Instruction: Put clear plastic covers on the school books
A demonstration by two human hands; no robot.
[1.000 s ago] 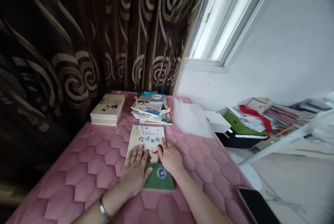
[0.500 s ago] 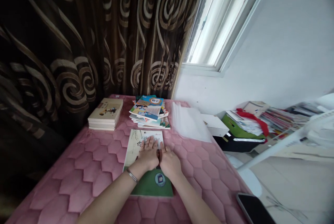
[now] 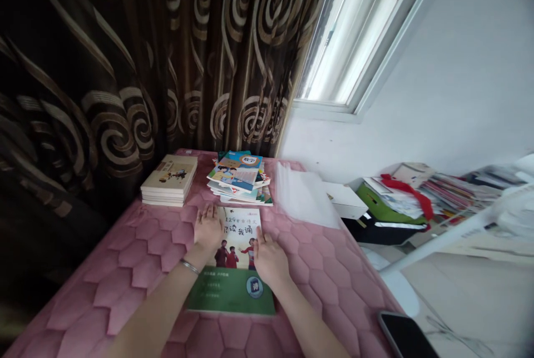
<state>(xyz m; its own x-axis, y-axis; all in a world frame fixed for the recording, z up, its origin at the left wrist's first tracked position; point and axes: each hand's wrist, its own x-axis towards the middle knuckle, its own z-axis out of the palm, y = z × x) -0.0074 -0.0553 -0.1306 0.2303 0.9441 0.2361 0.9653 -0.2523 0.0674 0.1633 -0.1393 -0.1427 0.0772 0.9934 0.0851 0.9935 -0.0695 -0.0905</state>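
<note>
Lying flat on the pink quilted pad [image 3: 137, 260], the paperback book [image 3: 236, 251] runs its long axis from near to far, leaning slightly left at the near end. Its cover faces up, with the title end far and the green band near.

The left hand [image 3: 207, 228] covers the book's far-left corner and the start of the title. The right hand [image 3: 269, 260] hides part of the right edge and overlaps a round badge [image 3: 254, 286] on the green band, whose print is too small to read. Both hands lie palm down on the cover, fingers released and stretched out, grasping nothing. A metal bangle [image 3: 189, 266] sits on the left wrist.

On the cover "129" can be read above large characters "读我诵"; the character before them is half hidden by the left hand. Small white lines on the green band are illegible.

Far of the book, a stack of colourful textbooks [image 3: 240, 177] shows "数学" on top. A stack of beige books [image 3: 170, 179] stands to its left, their cover print too small to read. To the right lie clear plastic sleeves [image 3: 304, 197]. A dark phone [image 3: 406, 336] is cut off at the near right edge of the view. The patterned curtain [image 3: 125, 69] hangs behind.
</note>
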